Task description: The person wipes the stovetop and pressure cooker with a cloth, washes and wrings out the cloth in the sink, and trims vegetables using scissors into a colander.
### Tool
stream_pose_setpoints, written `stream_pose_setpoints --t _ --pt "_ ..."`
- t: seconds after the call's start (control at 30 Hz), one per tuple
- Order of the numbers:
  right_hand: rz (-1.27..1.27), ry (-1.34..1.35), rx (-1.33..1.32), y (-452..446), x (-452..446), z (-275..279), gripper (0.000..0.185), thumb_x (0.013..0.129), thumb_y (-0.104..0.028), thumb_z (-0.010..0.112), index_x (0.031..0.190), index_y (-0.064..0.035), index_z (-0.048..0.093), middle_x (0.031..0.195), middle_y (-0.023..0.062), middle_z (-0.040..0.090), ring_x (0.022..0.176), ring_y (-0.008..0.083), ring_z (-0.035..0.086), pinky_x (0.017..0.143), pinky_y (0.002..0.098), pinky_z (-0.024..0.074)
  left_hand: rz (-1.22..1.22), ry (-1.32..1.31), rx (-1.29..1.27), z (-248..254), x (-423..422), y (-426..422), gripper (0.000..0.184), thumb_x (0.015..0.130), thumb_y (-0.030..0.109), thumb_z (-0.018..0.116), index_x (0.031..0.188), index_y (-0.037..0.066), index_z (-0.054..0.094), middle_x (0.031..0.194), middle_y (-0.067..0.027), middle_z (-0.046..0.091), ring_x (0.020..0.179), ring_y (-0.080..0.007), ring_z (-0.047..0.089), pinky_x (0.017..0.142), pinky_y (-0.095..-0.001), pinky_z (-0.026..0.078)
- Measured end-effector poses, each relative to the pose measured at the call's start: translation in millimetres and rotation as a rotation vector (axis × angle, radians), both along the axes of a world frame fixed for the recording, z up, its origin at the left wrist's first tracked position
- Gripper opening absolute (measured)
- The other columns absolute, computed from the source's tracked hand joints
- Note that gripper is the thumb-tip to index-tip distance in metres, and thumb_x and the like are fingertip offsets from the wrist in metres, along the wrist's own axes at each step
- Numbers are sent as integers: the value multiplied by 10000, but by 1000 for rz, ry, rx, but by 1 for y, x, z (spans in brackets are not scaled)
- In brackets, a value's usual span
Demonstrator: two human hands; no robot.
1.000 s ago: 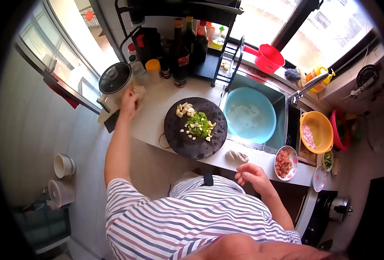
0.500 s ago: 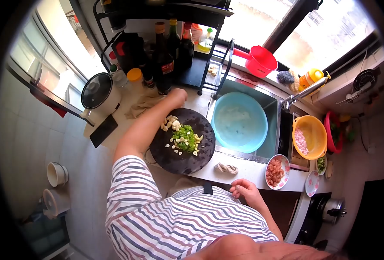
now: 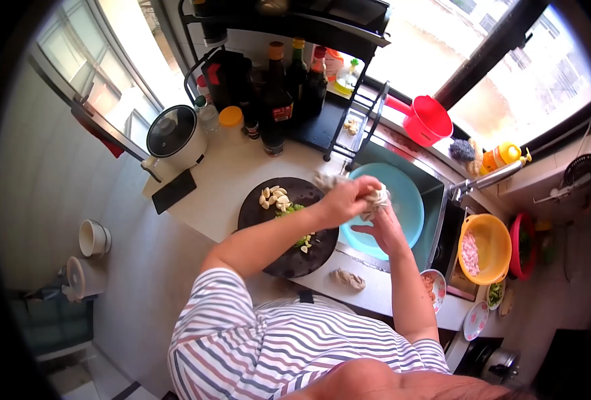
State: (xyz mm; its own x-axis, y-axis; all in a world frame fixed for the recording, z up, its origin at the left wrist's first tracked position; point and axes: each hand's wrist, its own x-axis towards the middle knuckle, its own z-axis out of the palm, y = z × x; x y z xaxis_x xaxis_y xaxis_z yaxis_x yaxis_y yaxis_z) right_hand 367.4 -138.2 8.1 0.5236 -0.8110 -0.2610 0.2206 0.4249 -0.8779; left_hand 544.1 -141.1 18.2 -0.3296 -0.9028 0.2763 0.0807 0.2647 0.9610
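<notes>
Above the light blue basin [image 3: 412, 233] in the sink, my left hand [image 3: 344, 202] is closed on a pale, crumpled cloth [image 3: 377, 197]. One end of the cloth trails out on the left, blurred by motion. My right hand [image 3: 387, 233] meets the cloth from below; its thumb points left and its fingertips are partly hidden by the cloth. Under my left forearm lies a round dark chopping board [image 3: 289, 268], with garlic cloves [image 3: 274, 197] and chopped green pieces [image 3: 289, 211] on it.
A second twisted cloth [image 3: 349, 279] lies at the counter's front edge. Bottles [image 3: 279, 100] crowd a black rack behind the board. A rice cooker [image 3: 175, 137] and a phone [image 3: 174, 191] are on the left; a yellow colander [image 3: 492, 260] and a meat bowl [image 3: 435, 287] on the right.
My left hand has moved right from beside the bottles to over the basin, and the cloth from the counter came with it. My right hand has risen from my waist to the cloth.
</notes>
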Motion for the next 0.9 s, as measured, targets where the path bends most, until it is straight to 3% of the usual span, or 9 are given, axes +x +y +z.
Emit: stream_pose_setpoints --t 0.07,0.17,0.2,0.37,0.5,0.67,0.7,0.83,0.9 --pt "60 -169 -80 -17 39 14 497 841 -144 546 1288 -52 349 1146 89 507 1016 193 535 817 357 491 284 -382 -150 32 26 31 366 763 60 612 1100 31 473 917 -135 614 861 -281 603 750 -327 473" --pt "-48 -229 -157 -31 84 46 420 749 -3 565 1162 3 485 1025 77 577 937 163 571 791 277 478 846 -485 -530 23 96 73 332 708 73 665 1018 53 549 831 -85 613 730 -280 585 644 -361 461" --pt "-35 -60 -357 -40 99 63 416 725 3 570 1137 7 508 998 70 588 899 144 580 796 268 471 968 -388 -417 5 123 91 302 703 64 668 987 58 566 831 -80 614 736 -274 582 654 -362 457" --pt "-203 798 -1456 -97 196 79 402 713 -47 568 1114 -36 537 953 149 611 849 285 597 763 346 466 1146 -1058 -1 -69 290 180 525 695 102 680 1171 32 473 1163 -166 495 1111 -344 435 933 -410 354" --pt "250 1480 -1128 -167 252 23 428 724 -143 559 1147 -82 532 984 199 590 904 350 561 804 368 441 1090 -1236 236 -100 360 219 704 671 140 716 1274 25 369 1311 -173 368 1234 -345 314 1013 -431 257" --pt "-50 1446 -1151 -212 215 -131 306 791 -223 512 1056 -90 588 993 168 620 925 333 588 768 397 474 927 -1228 279 -98 386 214 807 631 190 762 1302 36 342 1347 -182 324 1251 -349 287 1016 -438 249" --pt "-29 1543 -1129 -211 208 -136 301 805 -222 495 1054 -83 593 991 160 626 924 328 594 763 402 479 911 -1231 257 -99 391 214 814 622 199 770 1300 39 348 1345 -186 325 1251 -349 287 1014 -439 250" --pt "947 1922 -1009 -231 219 -77 301 746 -219 562 982 -43 621 978 167 627 915 327 599 766 390 478 898 -1231 221 -89 408 207 812 609 154 774 1297 52 356 1349 -169 324 1248 -351 288 1010 -417 270" --pt "868 1921 -964 -215 235 -42 279 703 -195 587 925 -34 632 950 175 629 892 329 604 751 395 481 861 -1163 248 -95 418 207 796 588 130 776 1278 59 385 1310 -156 365 1215 -338 334 975 -406 317"
